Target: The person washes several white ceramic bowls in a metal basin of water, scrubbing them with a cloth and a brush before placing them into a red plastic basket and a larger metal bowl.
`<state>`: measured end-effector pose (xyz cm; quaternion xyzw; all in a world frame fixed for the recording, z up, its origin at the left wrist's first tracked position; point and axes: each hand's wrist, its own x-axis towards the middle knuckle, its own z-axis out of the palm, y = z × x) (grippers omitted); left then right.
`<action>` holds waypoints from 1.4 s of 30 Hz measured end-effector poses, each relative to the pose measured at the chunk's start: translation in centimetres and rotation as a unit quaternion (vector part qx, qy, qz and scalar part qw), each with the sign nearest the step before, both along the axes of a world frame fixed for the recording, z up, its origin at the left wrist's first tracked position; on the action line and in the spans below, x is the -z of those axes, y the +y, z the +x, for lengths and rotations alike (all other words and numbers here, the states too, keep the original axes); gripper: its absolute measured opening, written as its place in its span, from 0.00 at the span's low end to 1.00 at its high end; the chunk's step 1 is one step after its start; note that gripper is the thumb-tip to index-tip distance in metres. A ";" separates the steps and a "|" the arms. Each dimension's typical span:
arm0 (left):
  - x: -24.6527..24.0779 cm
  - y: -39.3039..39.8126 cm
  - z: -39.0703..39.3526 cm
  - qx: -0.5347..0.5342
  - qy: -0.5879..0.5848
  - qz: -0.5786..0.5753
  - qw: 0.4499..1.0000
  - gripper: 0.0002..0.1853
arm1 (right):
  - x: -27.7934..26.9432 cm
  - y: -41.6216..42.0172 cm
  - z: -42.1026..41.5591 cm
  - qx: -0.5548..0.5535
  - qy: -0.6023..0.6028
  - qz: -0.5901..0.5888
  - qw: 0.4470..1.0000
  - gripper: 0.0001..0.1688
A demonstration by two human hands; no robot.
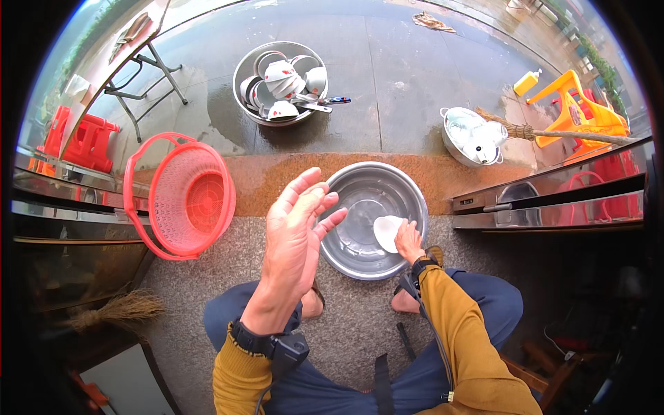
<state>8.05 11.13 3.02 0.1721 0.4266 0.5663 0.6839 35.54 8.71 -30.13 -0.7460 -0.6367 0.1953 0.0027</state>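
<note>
My right hand [409, 242] grips the rim of a white bowl [387, 233] inside a large metal basin [346, 259]. The basin stands on the floor between my feet and seems to hold shallow water. Raised near the basin's left side is my left hand [301, 223], empty, its fingers apart and slightly curled. It hides part of the basin's left rim. Farther off, a second metal basin [244, 115] is heaped with bowls [280, 78], spoons and a ladle. To my left a red plastic basket [193, 199] shows its open inside and raised handle.
At the right are a two-handled metal pot [459, 150] with pale items, a long-handled broom [519, 130], an orange plastic chair [586, 116] and a yellow bottle [526, 83]. Sliding door frames [550, 207] flank the threshold. A folding table [116, 67] and a straw broom [119, 311] stand left.
</note>
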 end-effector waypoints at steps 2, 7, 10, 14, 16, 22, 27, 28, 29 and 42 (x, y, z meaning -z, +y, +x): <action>-0.5 0.1 -0.3 -0.010 0.002 0.000 1.000 0.22 | 0.1 1.0 0.1 -0.041 -0.040 0.026 0.998 0.16; -0.9 0.5 -0.4 -0.016 0.005 -0.001 1.000 0.23 | -0.8 2.7 0.1 -0.071 -0.063 0.066 0.993 0.26; -1.0 0.5 -0.2 -0.009 0.003 0.001 1.000 0.23 | -0.3 1.2 -0.5 -0.040 -0.035 0.041 0.998 0.28; -1.2 0.5 0.2 -0.005 -0.001 0.010 1.000 0.23 | 4.6 -4.6 -2.3 0.038 0.075 0.030 0.996 0.28; -1.4 0.3 0.3 -0.005 0.002 0.012 1.000 0.23 | 5.1 -5.7 -4.2 0.088 0.101 0.056 0.989 0.25; -1.6 0.2 0.3 -0.002 -0.008 0.019 1.000 0.22 | 5.7 -4.3 -5.1 0.402 0.576 -0.273 0.657 0.17; -1.4 0.4 -0.1 -0.008 -0.015 0.022 1.000 0.22 | 4.6 -2.3 -5.1 0.418 0.672 -0.265 0.551 0.18; -1.3 0.4 -0.1 -0.008 -0.018 0.022 1.000 0.22 | 4.1 -1.9 -4.9 0.407 0.658 -0.244 0.586 0.17; -1.3 0.4 0.0 -0.006 -0.019 0.021 1.000 0.21 | 3.5 -1.5 -4.6 0.381 0.640 -0.214 0.632 0.17; -1.3 0.5 0.3 0.003 -0.021 0.030 0.999 0.21 | -2.9 3.2 -3.3 -0.002 0.243 0.214 0.946 0.27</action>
